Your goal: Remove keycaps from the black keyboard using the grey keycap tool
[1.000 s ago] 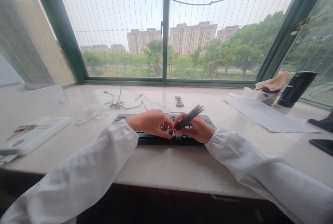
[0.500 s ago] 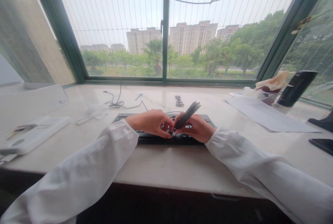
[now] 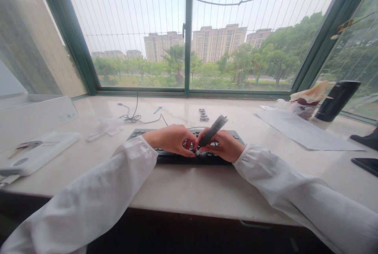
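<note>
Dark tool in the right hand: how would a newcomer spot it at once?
Below the window, find the black keyboard on the pale counter. Over it, the right hand holds the dark tool. Unlike the small grey pieces beyond, it is long and slants upward.

Black plastic on the keyboard [image 3: 191, 160], and a dull, dark grey finish on the tool [image 3: 213, 130] above it! Beneath the keyboard, the pale surface [image 3: 183, 191] gleams smooth like polished stone; nearer me, my sleeves [image 3: 97, 195], soft creased cloth. Right of it, matt paper [image 3: 304, 131]; left, a smooth plastic slab [image 3: 53, 156].
</note>
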Available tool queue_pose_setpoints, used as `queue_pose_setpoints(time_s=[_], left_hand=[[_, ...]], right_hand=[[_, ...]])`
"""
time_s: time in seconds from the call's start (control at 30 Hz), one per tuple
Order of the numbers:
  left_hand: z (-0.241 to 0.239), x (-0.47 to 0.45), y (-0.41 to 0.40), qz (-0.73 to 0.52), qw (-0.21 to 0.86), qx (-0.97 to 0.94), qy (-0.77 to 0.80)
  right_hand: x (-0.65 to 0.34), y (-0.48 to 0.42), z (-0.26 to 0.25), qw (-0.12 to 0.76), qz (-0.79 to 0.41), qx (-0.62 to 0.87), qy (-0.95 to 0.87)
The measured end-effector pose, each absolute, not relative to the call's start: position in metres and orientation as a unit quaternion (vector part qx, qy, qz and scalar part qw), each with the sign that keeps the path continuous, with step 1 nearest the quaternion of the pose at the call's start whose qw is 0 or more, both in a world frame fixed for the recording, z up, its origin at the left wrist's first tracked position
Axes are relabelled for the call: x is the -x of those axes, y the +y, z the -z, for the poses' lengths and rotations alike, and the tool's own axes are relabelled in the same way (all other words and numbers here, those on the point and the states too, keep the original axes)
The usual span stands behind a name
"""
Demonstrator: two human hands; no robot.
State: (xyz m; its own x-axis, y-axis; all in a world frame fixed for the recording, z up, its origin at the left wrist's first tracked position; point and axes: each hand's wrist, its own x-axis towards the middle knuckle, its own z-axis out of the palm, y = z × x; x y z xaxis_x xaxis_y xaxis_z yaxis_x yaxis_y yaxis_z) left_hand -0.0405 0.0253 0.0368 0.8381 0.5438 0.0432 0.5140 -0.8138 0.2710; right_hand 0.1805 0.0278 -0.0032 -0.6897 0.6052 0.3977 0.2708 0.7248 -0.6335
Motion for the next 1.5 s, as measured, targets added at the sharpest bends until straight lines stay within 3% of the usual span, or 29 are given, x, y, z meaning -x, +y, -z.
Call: queue_pose_setpoints(time_s=[0.37,0.73,1.27,1.5], left_hand=[[-0.032,0.041,0.027,-0.071,0.136,-0.947,0.283],[-0.023,0.037,0.029,-0.074,0.157,-0.932,0.319],[-0.015,0.037,0.033,-0.102,0.205,-0.932,0.282],[-0.012,0.038,0.034,-0.096,0.166,-0.924,0.331]], right_hand=[[-0.179,0.028,0.01,0.314,-0.186,0.245,-0.898],[-0.167,0.015,0.023,0.351,-0.259,0.241,-0.867],[-0.16,0.004,0.027,0.399,-0.253,0.27,-0.839],[-0.157,0.011,0.024,0.518,-0.269,0.316,-0.748]])
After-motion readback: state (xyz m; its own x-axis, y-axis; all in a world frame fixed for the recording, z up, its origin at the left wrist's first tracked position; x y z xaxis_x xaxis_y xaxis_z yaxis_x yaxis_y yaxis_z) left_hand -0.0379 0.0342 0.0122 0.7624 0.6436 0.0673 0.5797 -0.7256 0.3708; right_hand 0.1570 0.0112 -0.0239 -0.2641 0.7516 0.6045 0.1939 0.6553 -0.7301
